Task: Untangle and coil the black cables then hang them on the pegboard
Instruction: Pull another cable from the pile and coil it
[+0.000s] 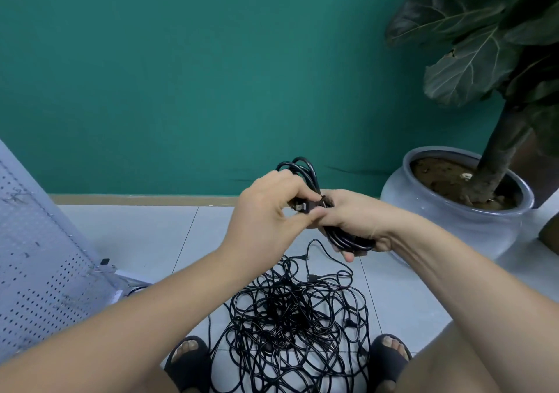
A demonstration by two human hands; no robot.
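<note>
**Grip.** My right hand (351, 220) grips coiled cable (348, 242), fingers curled round bundle; loop rises above my knuckles. My left hand (269, 211) pinches plug (300, 207) between thumb and forefinger, against coil.

**Surroundings.** Tangled cables (290, 317) on floor tiles (145, 235) between my sandals (189, 365). Pegboard (36, 271) at left edge; plant pot (459, 226) near right. Bare tiles between pegboard and tangle.

Black cables (298, 329) on pale grey tiles (145, 235), teal wall (211, 74), white dotted pegboard (39, 271), grey-blue pot (465, 229).
</note>
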